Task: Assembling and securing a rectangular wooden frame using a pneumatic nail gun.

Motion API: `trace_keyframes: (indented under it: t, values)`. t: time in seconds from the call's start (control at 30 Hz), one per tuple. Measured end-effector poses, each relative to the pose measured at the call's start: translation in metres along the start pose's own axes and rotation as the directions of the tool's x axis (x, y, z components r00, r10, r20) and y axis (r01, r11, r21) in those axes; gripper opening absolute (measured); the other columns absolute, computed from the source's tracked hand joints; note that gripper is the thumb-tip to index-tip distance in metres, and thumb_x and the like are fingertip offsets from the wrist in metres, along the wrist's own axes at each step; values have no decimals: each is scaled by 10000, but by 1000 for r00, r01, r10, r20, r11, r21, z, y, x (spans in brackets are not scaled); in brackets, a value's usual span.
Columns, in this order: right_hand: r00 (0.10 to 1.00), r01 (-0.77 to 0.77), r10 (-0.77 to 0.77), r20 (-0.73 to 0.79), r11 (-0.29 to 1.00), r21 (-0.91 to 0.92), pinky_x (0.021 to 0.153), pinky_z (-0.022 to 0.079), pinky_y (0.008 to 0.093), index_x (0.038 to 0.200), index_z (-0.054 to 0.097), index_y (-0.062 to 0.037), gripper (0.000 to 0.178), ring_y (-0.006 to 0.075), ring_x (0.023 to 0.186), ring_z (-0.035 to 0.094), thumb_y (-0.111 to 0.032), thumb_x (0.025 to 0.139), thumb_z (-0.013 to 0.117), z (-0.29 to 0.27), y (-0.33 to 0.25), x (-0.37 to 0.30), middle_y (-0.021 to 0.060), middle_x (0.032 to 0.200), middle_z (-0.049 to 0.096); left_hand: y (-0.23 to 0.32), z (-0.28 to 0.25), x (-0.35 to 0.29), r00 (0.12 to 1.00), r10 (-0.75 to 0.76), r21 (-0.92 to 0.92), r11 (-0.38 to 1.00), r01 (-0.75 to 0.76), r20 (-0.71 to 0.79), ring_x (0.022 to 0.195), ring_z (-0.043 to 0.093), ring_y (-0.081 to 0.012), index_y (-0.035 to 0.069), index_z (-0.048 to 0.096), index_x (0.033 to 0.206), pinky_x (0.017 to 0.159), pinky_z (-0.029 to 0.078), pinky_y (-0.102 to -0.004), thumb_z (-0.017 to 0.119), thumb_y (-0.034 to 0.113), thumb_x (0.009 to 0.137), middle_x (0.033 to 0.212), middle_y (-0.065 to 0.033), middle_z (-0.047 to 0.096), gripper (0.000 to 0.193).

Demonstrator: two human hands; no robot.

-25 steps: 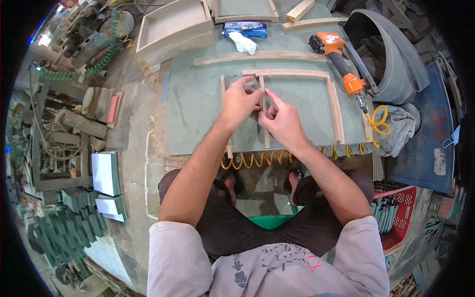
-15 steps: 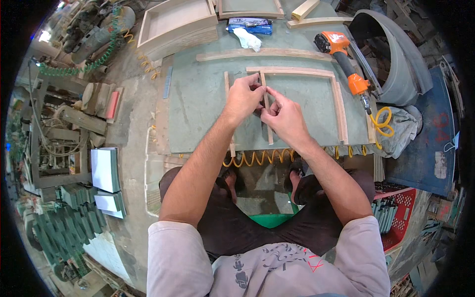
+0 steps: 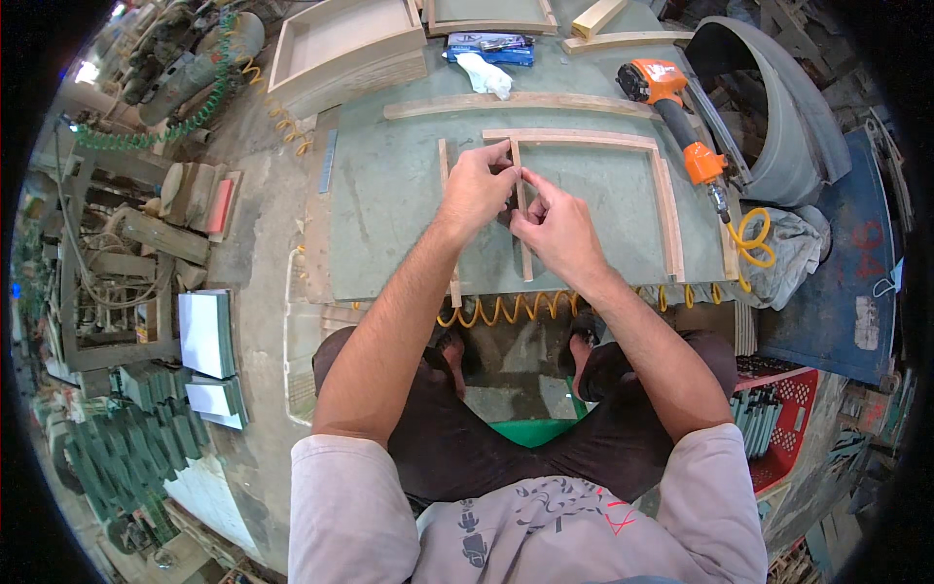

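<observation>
Little has moved beyond a slight shift of view: left hand [image 3: 477, 191] and right hand [image 3: 555, 232] still pinch the thin wooden slat [image 3: 526, 261] between them, its far end at the wooden rail [image 3: 593, 141] beyond, so its placement seems unchanged.

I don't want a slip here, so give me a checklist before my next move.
1. Left hand and right hand at the narrow strip: ok.
2. Firm grip on it: cannot tell; the hands cover the spot.
3. Its far end flush with the far rail: cannot tell.
4. Nail gun lying away from both hands: ok.
5. Yellow hose joined to the nail gun: ok.
6. Hands gloved: not ok, both are bare.
</observation>
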State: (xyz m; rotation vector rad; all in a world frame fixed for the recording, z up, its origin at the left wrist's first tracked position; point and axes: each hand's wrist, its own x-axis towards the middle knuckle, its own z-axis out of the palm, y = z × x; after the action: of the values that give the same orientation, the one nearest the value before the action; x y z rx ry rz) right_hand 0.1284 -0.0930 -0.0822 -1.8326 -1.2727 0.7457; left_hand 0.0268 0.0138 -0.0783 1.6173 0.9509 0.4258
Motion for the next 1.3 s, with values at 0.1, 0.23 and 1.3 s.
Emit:
trace_keyframes:
  t: [0.1,0.23,1.3]
  values:
    - [1000,3,-3,2,1000,-4,596,476,360,1298,513,13,587,224,579,608,-112,742,653,0,0,1,116,613,580,-3,1,2,1000,-3,-1,1000,3,-12,693,529,-82,-32,462,1350,578,477,-229,610,55,868,927,-53,632,511]
    - [1000,-18,18,14,1000,-5,595,474,364,1295,515,13,588,228,584,612,-115,739,655,0,-2,1,126,618,584,-9,2,6,999,31,29,999,-30,-32,687,529,-82,-29,467,1348,578,477,-228,610,56,870,935,-56,636,506]
    - [998,60,-60,6,978,-202,640,506,445,1372,356,72,728,360,690,651,-373,865,630,-13,-3,-4,184,704,645,9,-31,-5,952,217,373,919,-125,-214,767,656,-205,-33,632,1091,645,539,-327,672,232,848,891,-136,676,361]
